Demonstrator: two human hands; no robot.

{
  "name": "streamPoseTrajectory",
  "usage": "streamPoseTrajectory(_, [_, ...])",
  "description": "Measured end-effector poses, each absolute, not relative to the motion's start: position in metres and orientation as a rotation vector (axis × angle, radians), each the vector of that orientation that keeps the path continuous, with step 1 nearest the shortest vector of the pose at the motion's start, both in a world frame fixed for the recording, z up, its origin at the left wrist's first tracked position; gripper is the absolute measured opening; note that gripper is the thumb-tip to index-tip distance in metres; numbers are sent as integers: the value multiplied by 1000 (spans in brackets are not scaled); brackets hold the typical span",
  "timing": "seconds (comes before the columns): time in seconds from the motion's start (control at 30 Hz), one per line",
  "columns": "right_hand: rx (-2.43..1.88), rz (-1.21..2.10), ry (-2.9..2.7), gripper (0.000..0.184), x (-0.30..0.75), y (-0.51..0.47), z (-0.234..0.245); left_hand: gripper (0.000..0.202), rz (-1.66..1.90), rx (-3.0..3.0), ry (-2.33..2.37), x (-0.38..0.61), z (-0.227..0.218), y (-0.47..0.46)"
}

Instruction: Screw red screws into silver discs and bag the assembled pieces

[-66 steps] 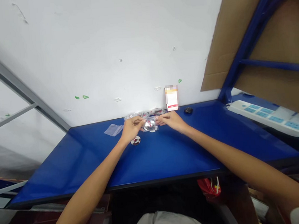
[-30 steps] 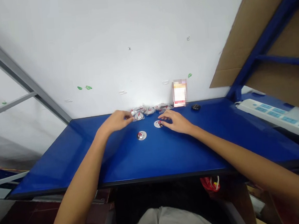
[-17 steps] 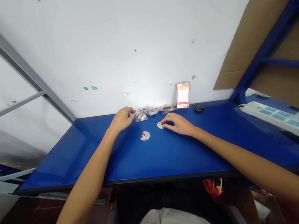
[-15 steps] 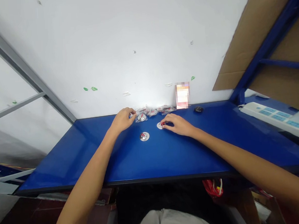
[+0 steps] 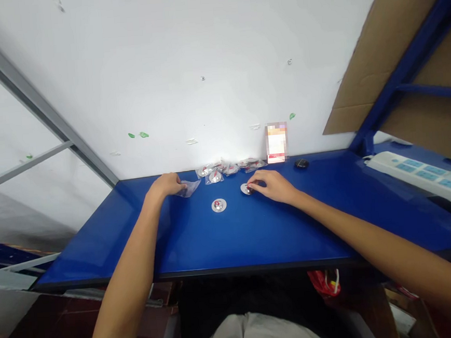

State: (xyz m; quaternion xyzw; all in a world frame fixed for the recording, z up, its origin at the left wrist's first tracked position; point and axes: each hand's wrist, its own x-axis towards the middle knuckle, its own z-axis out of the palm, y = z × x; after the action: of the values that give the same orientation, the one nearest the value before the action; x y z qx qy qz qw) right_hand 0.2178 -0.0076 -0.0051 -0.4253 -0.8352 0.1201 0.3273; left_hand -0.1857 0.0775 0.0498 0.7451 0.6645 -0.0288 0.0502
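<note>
My left hand (image 5: 167, 185) is closed on the edge of a clear plastic bag (image 5: 190, 189), which lies flat and looks empty. Over to the right, the fingers of my right hand (image 5: 269, 185) pinch a round silver disc with a red part (image 5: 245, 189) at the table surface. A second silver disc (image 5: 219, 206), also with red on it, lies loose in front, between the two hands. Along the wall several bagged discs (image 5: 215, 177) sit in a row of clear wrappers, near the fingers of both hands.
The blue table (image 5: 231, 241) meets a white wall. A bright blurred-out phone-like rectangle (image 5: 276, 143) leans on the wall, with a small black object (image 5: 301, 164) beside it. At the right lies a white power strip (image 5: 421, 172) by a blue frame (image 5: 393, 67).
My left hand has moved left and toward me from the bagged discs, with the clear bag now showing in its fingers. My right hand stays at its disc.
</note>
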Motion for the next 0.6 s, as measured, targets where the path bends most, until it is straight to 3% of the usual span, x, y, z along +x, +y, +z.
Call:
streamPoseTrajectory(0.13, [-1137,308,-2177,15,219,-7,-4,29,-19,2300,1915,-181,48,76])
streamPoseTrajectory(0.27, [-1158,307,-2219,16,219,-7,-5,61,66,2368,1998,-179,48,72])
streamPoseTrajectory(0.33, [-1160,304,-2230,16,219,-6,-6,67,10,2375,2014,-182,48,72])
streamPoseTrajectory(0.47, [-1156,285,-2247,17,218,-6,-7,55,-136,2315,1893,-187,45,77])
streamPoseTrajectory(0.6, [-1154,285,-2247,17,218,-6,-7,47,-24,2245,1860,-189,42,81])
